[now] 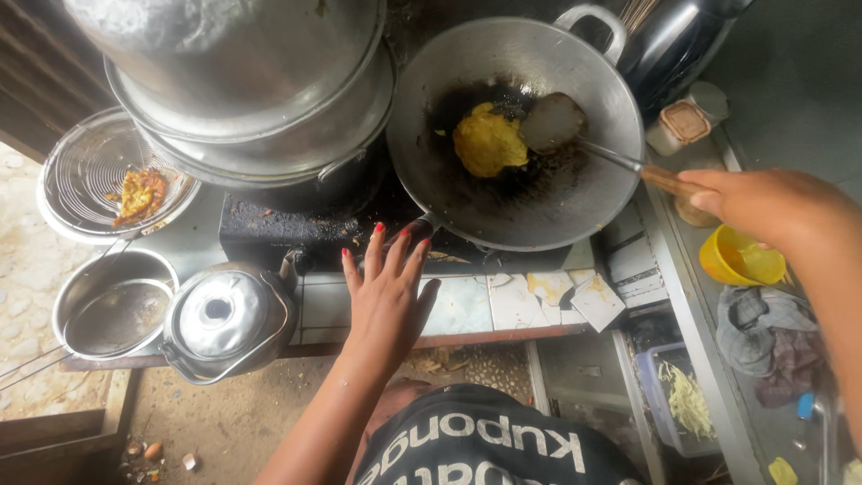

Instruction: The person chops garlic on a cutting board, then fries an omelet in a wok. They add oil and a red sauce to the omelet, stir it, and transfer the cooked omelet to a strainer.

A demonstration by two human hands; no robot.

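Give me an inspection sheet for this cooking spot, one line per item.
Surface: tiled counter, chipped and stained, with a black stove on it.
Job's things: wok on the stove, a yellow fritter frying in it; spatula blade beside the fritter.
Clutter: kettle, strainer with a fried piece, stacked pots, pan, yellow cup, rags.
Hands: right hand holds the spatula handle; left hand is spread open at the wok's near rim.
Cables: nothing seen.
Surroundings: dirt floor with scraps, tub of shredded vegetable below the counter.
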